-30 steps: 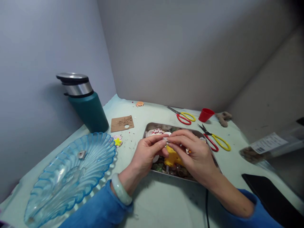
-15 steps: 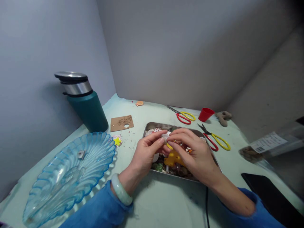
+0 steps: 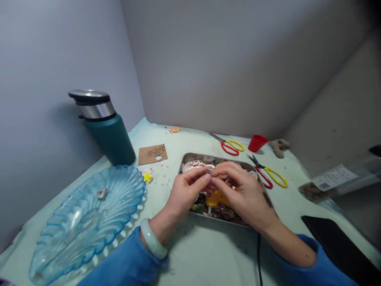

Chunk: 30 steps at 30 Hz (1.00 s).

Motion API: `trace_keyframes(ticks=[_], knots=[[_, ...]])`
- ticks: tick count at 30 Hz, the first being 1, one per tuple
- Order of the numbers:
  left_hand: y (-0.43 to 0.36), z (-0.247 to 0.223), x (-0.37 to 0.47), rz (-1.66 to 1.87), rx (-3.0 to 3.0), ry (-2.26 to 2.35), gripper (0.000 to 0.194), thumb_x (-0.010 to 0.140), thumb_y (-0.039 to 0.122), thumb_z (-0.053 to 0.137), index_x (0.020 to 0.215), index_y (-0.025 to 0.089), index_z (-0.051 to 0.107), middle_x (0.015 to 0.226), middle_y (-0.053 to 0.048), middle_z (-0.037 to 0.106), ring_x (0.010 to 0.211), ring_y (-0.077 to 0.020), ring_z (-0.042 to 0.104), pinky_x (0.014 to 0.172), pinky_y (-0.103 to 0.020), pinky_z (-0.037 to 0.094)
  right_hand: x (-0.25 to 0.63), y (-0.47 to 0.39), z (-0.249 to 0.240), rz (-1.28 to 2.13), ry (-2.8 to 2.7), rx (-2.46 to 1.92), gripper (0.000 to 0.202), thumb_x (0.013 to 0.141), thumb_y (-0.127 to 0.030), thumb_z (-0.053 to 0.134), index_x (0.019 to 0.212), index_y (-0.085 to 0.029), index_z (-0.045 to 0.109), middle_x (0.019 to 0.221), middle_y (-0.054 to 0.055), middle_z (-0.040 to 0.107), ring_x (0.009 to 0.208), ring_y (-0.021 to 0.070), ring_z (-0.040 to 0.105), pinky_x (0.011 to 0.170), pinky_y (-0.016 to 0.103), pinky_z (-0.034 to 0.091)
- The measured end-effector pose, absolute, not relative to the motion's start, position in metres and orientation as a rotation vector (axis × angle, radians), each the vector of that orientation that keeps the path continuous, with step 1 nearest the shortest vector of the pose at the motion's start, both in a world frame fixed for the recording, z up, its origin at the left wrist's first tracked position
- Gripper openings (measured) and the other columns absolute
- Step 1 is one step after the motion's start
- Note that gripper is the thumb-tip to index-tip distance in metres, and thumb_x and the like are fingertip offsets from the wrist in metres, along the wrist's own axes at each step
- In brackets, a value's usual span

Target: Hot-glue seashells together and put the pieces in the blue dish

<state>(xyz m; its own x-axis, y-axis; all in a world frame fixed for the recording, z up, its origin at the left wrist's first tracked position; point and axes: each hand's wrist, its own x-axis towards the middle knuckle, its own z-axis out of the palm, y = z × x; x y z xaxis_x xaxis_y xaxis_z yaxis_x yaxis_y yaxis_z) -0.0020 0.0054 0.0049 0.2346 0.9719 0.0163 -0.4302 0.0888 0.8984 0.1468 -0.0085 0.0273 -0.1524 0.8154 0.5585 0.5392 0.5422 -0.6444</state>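
Over a metal tray (image 3: 186,155) my two hands meet at the fingertips. My left hand (image 3: 189,186) is closed, thumb and fingers pinching a small pale piece (image 3: 209,171) whose kind I cannot make out. From the other side my right hand (image 3: 239,186) pinches the same piece, covering most of it. Beneath them in the tray lie a yellow glue gun (image 3: 218,198), white pieces with red specks (image 3: 193,165), and dark and green bits. Part of the tray's contents is hidden by my hands.
On the left stand a blue shell-shaped dish (image 3: 119,210) and a teal bottle (image 3: 111,139). Behind lie brown cardboard (image 3: 145,155), scissors (image 3: 229,145), a red cup (image 3: 256,143) and a second pair of scissors (image 3: 270,174). To the right are a plastic bag (image 3: 333,178) and a black flat object (image 3: 333,234).
My hands have drawn closer together, and the pale piece between the fingertips is now more covered. The things around them stay where they were.
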Motion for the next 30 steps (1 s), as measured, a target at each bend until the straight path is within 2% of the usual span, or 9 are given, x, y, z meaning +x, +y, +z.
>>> trace_keyframes(ticks=[4, 6, 10, 15, 21, 27, 30], knots=[[0.0056, 0.004, -0.0024, 1.186, 0.973, 0.777, 0.033, 0.07, 0.032, 0.079, 0.099, 0.015, 0.076, 0.093, -0.01, 0.074, 0.074, -0.0171, 0.067, 0.069, -0.03, 0.054, 0.1479, -0.0096, 0.0288, 0.315, -1.906, -1.078, 0.015, 0.085, -0.01, 0.058, 0.081, -0.022, 0.066, 0.093, 0.004, 0.066, 0.087, 0.0188, 0.063, 0.075, 0.031, 0.051], [0.0061, 0.0038, -0.0027, 1.18, 0.965, 0.77, 0.034, 0.071, 0.032, 0.078, 0.1, 0.014, 0.076, 0.088, -0.009, 0.075, 0.071, -0.0164, 0.066, 0.069, -0.03, 0.054, 0.1492, -0.01, 0.0292, 0.311, -1.922, -1.071, 0.014, 0.086, -0.011, 0.058, 0.087, -0.022, 0.066, 0.095, 0.004, 0.066, 0.084, 0.0179, 0.063, 0.074, 0.031, 0.051], [0.0067, 0.0043, -0.0028, 1.168, 0.94, 0.753, 0.034, 0.072, 0.032, 0.076, 0.101, 0.013, 0.075, 0.072, -0.007, 0.072, 0.063, -0.0143, 0.065, 0.066, -0.028, 0.053, 0.1505, -0.0102, 0.0276, 0.32, -1.86, -1.187, 0.009, 0.086, -0.015, 0.06, 0.092, -0.02, 0.063, 0.088, 0.003, 0.066, 0.068, 0.0151, 0.06, 0.06, 0.028, 0.048], [0.0064, 0.0044, -0.0024, 1.16, 0.974, 0.75, 0.038, 0.072, 0.029, 0.077, 0.106, 0.013, 0.073, 0.075, -0.006, 0.073, 0.065, -0.0142, 0.065, 0.068, -0.029, 0.054, 0.1477, -0.0111, 0.0261, 0.307, -1.832, -1.211, 0.006, 0.085, -0.015, 0.059, 0.086, -0.019, 0.061, 0.083, 0.002, 0.065, 0.066, 0.014, 0.06, 0.059, 0.027, 0.047], [0.0058, 0.0057, -0.0018, 1.16, 0.964, 0.78, 0.036, 0.069, 0.029, 0.079, 0.102, 0.013, 0.075, 0.075, -0.006, 0.073, 0.063, -0.0137, 0.065, 0.067, -0.028, 0.053, 0.1452, -0.0122, 0.0257, 0.335, -1.807, -1.209, 0.005, 0.084, -0.015, 0.059, 0.085, -0.02, 0.06, 0.078, 0.0, 0.064, 0.059, 0.0119, 0.058, 0.054, 0.024, 0.046], [0.0049, 0.0054, -0.0008, 1.189, 1.004, 0.794, 0.034, 0.071, 0.029, 0.077, 0.102, 0.013, 0.075, 0.07, -0.005, 0.072, 0.063, -0.0143, 0.066, 0.067, -0.027, 0.053, 0.146, -0.0116, 0.0231, 0.41, -1.762, -1.238, 0.004, 0.087, -0.022, 0.059, 0.089, -0.019, 0.06, 0.073, -0.001, 0.064, 0.056, 0.0117, 0.057, 0.053, 0.024, 0.046], [0.0034, 0.0061, 0.0002, 1.215, 1.089, 0.817, 0.03, 0.076, 0.026, 0.072, 0.103, 0.012, 0.074, 0.076, -0.006, 0.072, 0.063, -0.0138, 0.066, 0.067, -0.027, 0.054, 0.1465, -0.0104, 0.0208, 0.495, -1.698, -1.247, 0.009, 0.088, -0.026, 0.058, 0.095, -0.019, 0.06, 0.078, 0.001, 0.066, 0.059, 0.0128, 0.06, 0.053, 0.024, 0.048]])
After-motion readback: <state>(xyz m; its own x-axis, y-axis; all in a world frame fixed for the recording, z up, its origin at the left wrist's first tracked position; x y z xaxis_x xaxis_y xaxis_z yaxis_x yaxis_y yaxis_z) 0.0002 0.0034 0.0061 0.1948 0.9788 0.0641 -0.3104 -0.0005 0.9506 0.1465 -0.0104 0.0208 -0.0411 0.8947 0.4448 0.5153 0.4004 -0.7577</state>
